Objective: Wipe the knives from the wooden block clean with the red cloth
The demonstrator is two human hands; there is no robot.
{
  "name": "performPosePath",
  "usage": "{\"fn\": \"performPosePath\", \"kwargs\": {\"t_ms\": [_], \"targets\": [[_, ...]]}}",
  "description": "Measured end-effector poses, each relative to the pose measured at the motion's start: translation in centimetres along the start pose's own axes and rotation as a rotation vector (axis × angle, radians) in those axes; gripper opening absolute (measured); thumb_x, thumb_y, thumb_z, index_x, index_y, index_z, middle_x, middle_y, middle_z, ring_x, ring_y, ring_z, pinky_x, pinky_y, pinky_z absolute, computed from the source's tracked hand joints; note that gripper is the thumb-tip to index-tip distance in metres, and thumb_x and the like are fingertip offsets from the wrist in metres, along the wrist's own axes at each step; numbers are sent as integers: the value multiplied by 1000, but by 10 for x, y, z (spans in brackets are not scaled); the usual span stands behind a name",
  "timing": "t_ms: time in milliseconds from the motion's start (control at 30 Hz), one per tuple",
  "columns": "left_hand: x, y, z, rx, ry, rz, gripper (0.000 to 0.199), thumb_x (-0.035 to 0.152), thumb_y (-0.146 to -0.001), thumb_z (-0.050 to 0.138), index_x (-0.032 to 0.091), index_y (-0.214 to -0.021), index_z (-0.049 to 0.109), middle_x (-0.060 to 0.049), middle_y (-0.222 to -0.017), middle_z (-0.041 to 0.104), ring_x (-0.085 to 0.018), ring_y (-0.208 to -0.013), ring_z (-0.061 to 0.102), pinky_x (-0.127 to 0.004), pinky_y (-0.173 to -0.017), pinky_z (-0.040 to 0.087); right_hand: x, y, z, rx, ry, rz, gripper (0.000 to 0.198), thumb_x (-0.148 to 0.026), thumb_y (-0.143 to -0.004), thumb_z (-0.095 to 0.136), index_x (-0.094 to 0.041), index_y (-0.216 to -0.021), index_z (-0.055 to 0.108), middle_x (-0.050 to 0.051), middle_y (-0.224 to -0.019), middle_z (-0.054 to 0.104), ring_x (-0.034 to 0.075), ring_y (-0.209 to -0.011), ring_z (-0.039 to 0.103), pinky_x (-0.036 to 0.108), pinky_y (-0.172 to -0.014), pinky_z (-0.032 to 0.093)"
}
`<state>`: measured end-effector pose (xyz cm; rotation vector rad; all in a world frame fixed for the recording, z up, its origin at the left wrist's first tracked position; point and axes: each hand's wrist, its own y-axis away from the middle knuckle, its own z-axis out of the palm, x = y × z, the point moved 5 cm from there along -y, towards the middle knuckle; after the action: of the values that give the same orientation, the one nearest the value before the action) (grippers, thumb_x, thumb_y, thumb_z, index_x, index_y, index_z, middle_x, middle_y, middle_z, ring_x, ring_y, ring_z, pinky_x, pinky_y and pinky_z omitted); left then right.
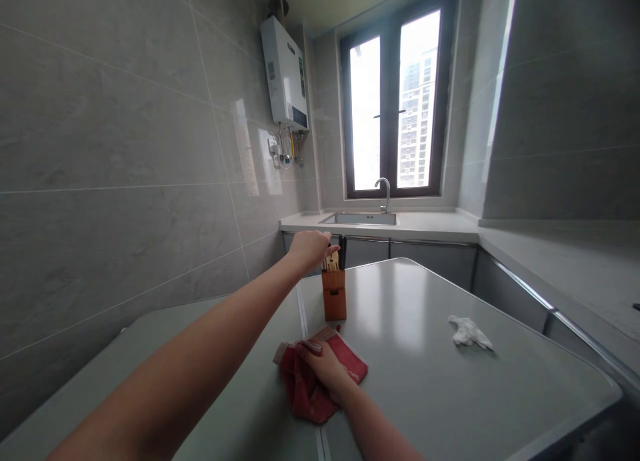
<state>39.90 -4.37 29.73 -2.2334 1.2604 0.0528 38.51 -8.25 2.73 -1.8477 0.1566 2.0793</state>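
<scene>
We reach our left arm up from the lower left of the frame, and its left grip (pixel 311 249) is curled at the top of a wooden knife block (pixel 335 301), which stands upright at the centre of the frame. A black handle (pixel 343 253) rises just right of our fingers; we cannot tell whether those fingers are pinching anything, since the back of the hand hides them. Below, at lower centre, our right grip (pixel 324 366) is closed on a bunched red cloth (pixel 311 397), thumb and fingers gathering its folds. The cloth lies across a seam in the pale, glossy counter (pixel 410 401), just in front of the block. Toward the right of the frame we see a crumpled white tissue (pixel 470 333), well apart from both hands. Farther back, at upper centre, a sink (pixel 360 219) with a curved faucet (pixel 387 194) sits below a window (pixel 390 114).
</scene>
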Motion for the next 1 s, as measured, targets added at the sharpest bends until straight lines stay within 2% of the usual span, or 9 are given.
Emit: {"fn": "performPosePath", "kwargs": {"t_ms": [100, 200, 500, 667, 733, 833, 900, 1000], "targets": [[-1, -6, 8, 2, 5, -20, 54, 58, -89, 28, 16, -97, 62, -13, -90, 69, -26, -79, 65, -30, -65, 44, -1, 1, -2, 38, 19, 11, 22, -38, -72, 65, -18, -63, 60, 0, -62, 55, 14, -60, 46, 28, -60, 35], [-1, -12, 12, 9, 12, -33, 54, 57, -90, 27, 16, -98, 62, -13, -90, 69, -25, -79, 65, -30, -66, 44, -4, 2, -1, 20, 29, -3, 23, -39, -72, 64, -18, -63, 59, -1, -61, 54, 13, -60, 46, 28, -60, 35], [0, -28, 24, 74, 12, -32, 41, 43, -91, 38, 13, -93, 66, -16, -102, 63, -27, -97, 57, -37, -79, 39, -5, 3, -1, -8, 40, -6, 29, -45, -72, 63, -17, -67, 62, 0, -63, 57, 14, -62, 49, 27, -61, 37], [3, -25, 35, 107, 17, -49, 44, 40, -94, 30, 14, -100, 64, -16, -106, 61, -28, -101, 52, -43, -85, 36, -3, 2, -1, -3, 10, 16, 27, -44, -70, 65, -17, -67, 62, 0, -62, 57, 14, -61, 49, 27, -60, 37], [2, -23, 38, 117, 19, -60, 42, 39, -93, 29, 16, -110, 60, -15, -110, 60, -29, -104, 50, -48, -92, 31, -3, 2, 0, -15, -2, 7, 27, -44, -71, 65, -17, -68, 62, 0, -63, 57, 14, -61, 49, 27, -60, 37], [0, -22, 41, 123, 16, -83, 43, 39, -90, 36, 19, -126, 49, -14, -118, 57, -30, -111, 45, -55, -101, 17, -1, 1, -1, -8, -3, 1, 27, -43, -71, 65, -17, -66, 60, -1, -61, 55, 14, -60, 47, 26, -59, 36], [-2, -22, 43, 122, 13, -97, 48, 41, -88, 41, 19, -131, 45, -15, -120, 56, -32, -114, 43, -58, -103, 9, -1, 1, -1, 2, -7, 2, 27, -43, -70, 66, -17, -65, 59, -2, -60, 53, 13, -59, 46, 26, -59, 35], [-1, -22, 43, 131, 15, -88, 55, 44, -85, 44, 18, -133, 41, -15, -124, 52, -33, -117, 40, -61, -104, 5, -2, 1, -1, -2, -15, 6, 28, -44, -70, 66, -17, -65, 60, -1, -61, 54, 13, -60, 47, 26, -60, 36]]}}
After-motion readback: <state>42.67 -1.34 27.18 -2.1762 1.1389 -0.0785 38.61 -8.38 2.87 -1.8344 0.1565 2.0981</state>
